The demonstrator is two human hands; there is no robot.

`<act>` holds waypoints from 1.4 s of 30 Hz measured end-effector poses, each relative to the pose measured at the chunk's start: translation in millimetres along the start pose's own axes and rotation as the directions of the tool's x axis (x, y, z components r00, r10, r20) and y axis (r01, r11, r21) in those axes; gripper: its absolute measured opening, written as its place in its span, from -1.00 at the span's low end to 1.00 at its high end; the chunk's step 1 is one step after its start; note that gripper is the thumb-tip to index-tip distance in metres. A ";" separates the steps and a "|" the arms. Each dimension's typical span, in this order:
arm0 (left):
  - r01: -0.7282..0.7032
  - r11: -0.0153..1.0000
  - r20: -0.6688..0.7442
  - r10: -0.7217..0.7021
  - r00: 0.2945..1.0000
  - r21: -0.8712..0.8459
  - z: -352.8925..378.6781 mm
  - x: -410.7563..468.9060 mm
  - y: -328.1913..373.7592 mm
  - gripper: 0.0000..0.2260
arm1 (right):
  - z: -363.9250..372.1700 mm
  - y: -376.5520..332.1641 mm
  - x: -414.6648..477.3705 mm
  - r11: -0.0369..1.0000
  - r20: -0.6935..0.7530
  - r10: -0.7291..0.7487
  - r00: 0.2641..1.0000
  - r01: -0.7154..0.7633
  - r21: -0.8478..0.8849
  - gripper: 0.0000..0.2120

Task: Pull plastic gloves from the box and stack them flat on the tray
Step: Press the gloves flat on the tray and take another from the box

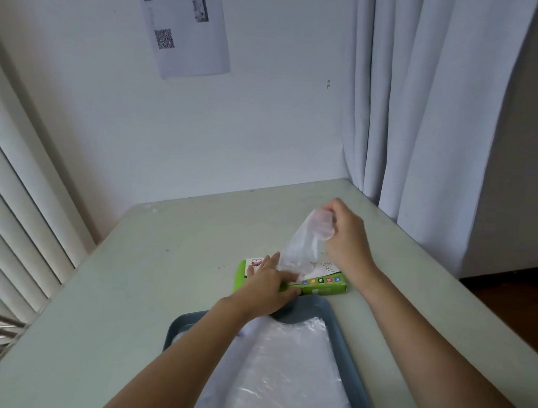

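Note:
A green and white glove box point(323, 285) lies flat on the table just beyond the tray. My left hand point(271, 283) presses down on the box's left part, fingers spread and fairly straight over its top. My right hand point(346, 237) is raised above the box's right end and pinches the top of a clear plastic glove point(302, 247), which stretches down into the box's opening. The blue-grey tray point(342, 337) sits nearest me and holds a flat stack of clear gloves point(286, 366); my left forearm crosses its left side.
The pale table point(137, 284) stands in a corner, with a white wall behind it and a grey curtain point(423, 117) at the right. Slatted blinds point(20, 219) run along the left. A printed sheet point(188, 30) hangs on the wall.

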State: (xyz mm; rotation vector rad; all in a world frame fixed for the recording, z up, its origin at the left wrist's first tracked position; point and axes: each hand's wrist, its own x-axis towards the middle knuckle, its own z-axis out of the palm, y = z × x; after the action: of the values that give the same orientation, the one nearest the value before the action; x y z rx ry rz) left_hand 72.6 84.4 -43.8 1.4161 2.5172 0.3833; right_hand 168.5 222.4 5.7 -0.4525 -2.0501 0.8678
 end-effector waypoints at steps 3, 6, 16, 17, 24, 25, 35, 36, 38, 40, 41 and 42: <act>0.014 0.998 0.009 -0.014 1.000 -0.066 -7.7 -3.4 5.1 -0.66 | -27.7 -23.5 8.6 0.989 0.023 -0.011 1.000 0.007 0.150 -0.85; 0.002 0.975 -0.049 -0.013 0.999 -0.221 -21.5 -6.6 4.8 -0.69 | -53.0 -41.8 8.2 0.967 0.211 0.015 0.977 -0.068 0.247 -0.83; -0.070 0.695 -0.216 -0.124 0.968 -0.715 -93.3 -55.0 24.3 -0.76 | -74.7 -93.7 -16.7 0.971 0.384 0.005 0.923 0.088 -0.223 -0.73; -0.086 0.690 -0.183 -0.068 0.981 -0.719 -98.3 -64.5 29.2 -0.66 | -76.1 -100.3 -17.0 0.963 0.393 0.004 0.920 0.103 -0.250 -0.74; -0.243 0.688 -0.250 0.091 0.964 -0.684 -83.2 -99.3 60.3 -0.66 | -71.0 -128.1 -27.7 0.947 0.488 0.027 0.873 0.134 -0.292 -0.84; -0.250 0.698 -0.299 0.054 0.953 -0.670 -80.5 -100.8 61.8 -0.74 | -71.0 -131.0 -29.9 0.951 0.513 0.031 0.858 0.132 -0.279 -0.85; -0.233 0.527 -0.296 -0.037 0.954 -0.817 -80.3 -137.1 53.9 -0.93 | -102.1 -152.6 -37.3 0.928 0.781 0.206 0.590 0.134 -0.347 -0.85; -0.218 0.462 -0.264 -0.038 0.964 -0.860 -82.3 -140.7 49.8 -0.92 | -104.2 -151.2 -38.3 0.929 0.759 0.204 0.619 0.123 -0.350 -0.90; -0.172 0.413 -0.192 -0.007 0.981 -0.894 -84.1 -147.5 40.3 -0.85 | -105.2 -148.1 -41.4 0.967 0.696 0.169 0.697 0.019 -0.254 -0.97; -0.145 0.420 -0.140 0.041 0.989 -0.896 -82.3 -153.7 31.6 -0.69 | -102.4 -146.2 -45.3 0.987 0.674 0.146 0.724 -0.153 -0.050 -0.95; -0.145 0.451 -0.133 0.060 0.989 -0.880 -81.2 -156.5 29.1 -0.63 | -101.1 -146.1 -47.1 0.975 0.675 0.147 0.723 -0.219 0.023 -0.95; -0.155 0.486 -0.139 0.067 0.988 -0.860 -79.0 -159.7 27.0 -0.58 | -99.5 -146.6 -49.2 0.969 0.677 0.150 0.721 -0.244 0.045 -0.95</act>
State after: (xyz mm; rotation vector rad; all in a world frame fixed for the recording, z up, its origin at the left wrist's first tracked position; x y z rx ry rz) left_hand 149.8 -48.4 50.5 1.0860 1.7217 1.5232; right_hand 277.6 132.9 123.6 -0.3079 -2.6040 1.4537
